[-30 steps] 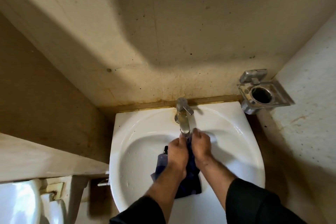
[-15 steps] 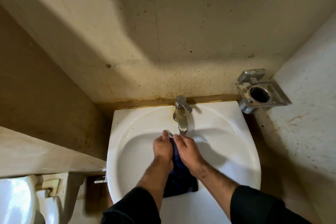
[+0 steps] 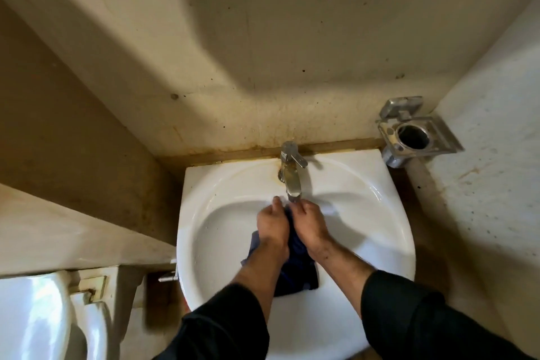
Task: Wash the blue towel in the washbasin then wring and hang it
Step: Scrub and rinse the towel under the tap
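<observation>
Blue towel point(image 3: 295, 269) is bunched between your two hands, left hand point(image 3: 273, 225) and right hand point(image 3: 311, 223) both curled round its top end right under the tap point(image 3: 292, 181). Its long axis trails back toward you down the washbasin point(image 3: 388, 242), so neither hand's really nearer. Compared with a second ago, your hands have closed in together and more cloth hangs below.

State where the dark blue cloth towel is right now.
In the head view, the dark blue cloth towel hangs inside the white ceramic washbasin, gripped between the left hand and right hand just below the metal tap.
</observation>
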